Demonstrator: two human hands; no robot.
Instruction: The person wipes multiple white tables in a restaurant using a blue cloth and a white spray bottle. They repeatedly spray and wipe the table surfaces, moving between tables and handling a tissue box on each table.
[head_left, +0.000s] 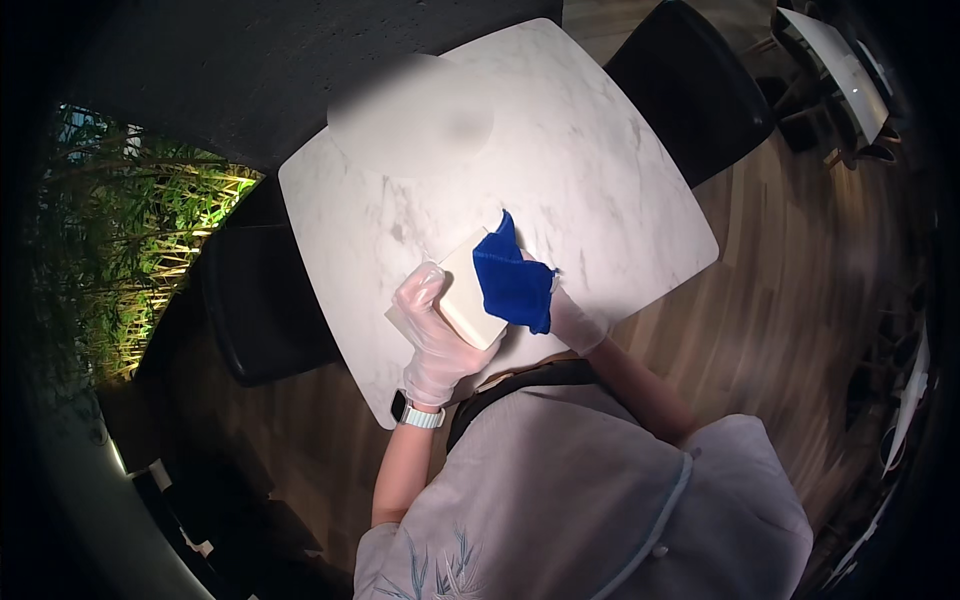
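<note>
My left hand (442, 345), in a clear disposable glove, grips a cream-coloured box-shaped object (466, 304) from its left side and lower end. A blue cloth (517, 289) lies over the right part of that object. My right hand (564, 311), also gloved, holds the cloth from the right; most of its fingers are hidden behind the fabric. Both hands are above the near part of a white marble-patterned table (592, 172). What kind of object the cream box is, I cannot tell.
Dark chairs stand left (262, 300) and right (690, 90) of the table. A dark wall (262, 67) rises behind it, with lit green bamboo (180, 202) at the left. Another table (840, 75) is at the far right, over wood-look flooring (735, 322).
</note>
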